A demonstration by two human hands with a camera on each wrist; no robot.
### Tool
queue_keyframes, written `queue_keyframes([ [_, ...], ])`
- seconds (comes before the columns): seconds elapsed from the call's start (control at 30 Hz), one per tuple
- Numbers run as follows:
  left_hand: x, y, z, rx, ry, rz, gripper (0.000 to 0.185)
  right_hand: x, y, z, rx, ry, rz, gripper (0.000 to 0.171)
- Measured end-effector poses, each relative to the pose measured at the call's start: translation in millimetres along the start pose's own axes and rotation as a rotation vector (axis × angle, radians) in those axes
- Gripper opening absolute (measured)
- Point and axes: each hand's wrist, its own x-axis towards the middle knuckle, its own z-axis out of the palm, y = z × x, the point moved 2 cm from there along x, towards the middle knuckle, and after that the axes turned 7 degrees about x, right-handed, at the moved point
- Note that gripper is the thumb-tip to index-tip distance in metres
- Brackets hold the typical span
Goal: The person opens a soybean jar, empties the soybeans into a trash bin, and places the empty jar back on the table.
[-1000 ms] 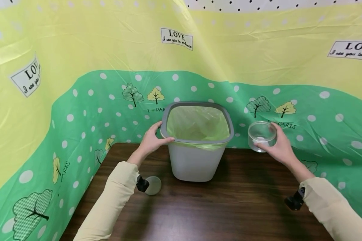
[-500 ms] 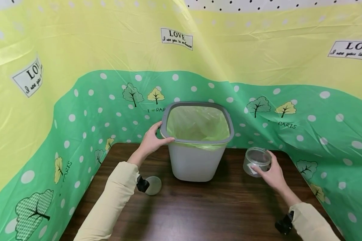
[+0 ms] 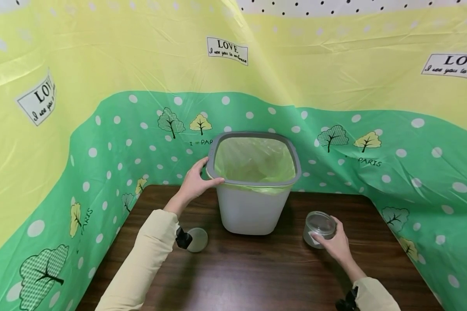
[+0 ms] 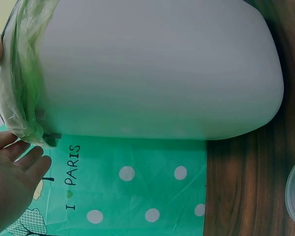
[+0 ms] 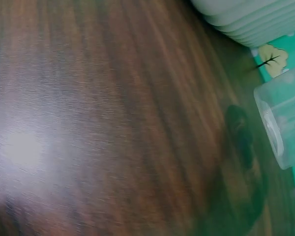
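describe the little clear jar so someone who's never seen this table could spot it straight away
Start at the grey bin at the back of the dark wooden table. Just right of its base, the right hand holds a small clear jar. It is see-through, lidless and round, unlike the flat disc lying left of the bin.

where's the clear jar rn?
Head view: the clear jar is in the right hand, low over the table, right of the bin.
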Motion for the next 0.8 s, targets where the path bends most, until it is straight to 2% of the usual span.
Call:
queue_keyframes([
  [0.27, -0.6, -1.0, 0.5, -0.018, -0.003, -0.004, 0.094, -15, 13, 9, -0.003, 0.006, 0.01, 0.09],
  [0.53, -0.8, -2.0, 1.6, -0.028, 0.003, 0.005, 0.094, -23, 15, 10, 0.019, 0.004, -0.012, 0.089],
  [0.8, -0.5, -3.6, 4.0, -0.031, 0.01, -0.003, 0.093, -31, 20, 11, 0.014, 0.015, 0.007, 0.092],
])
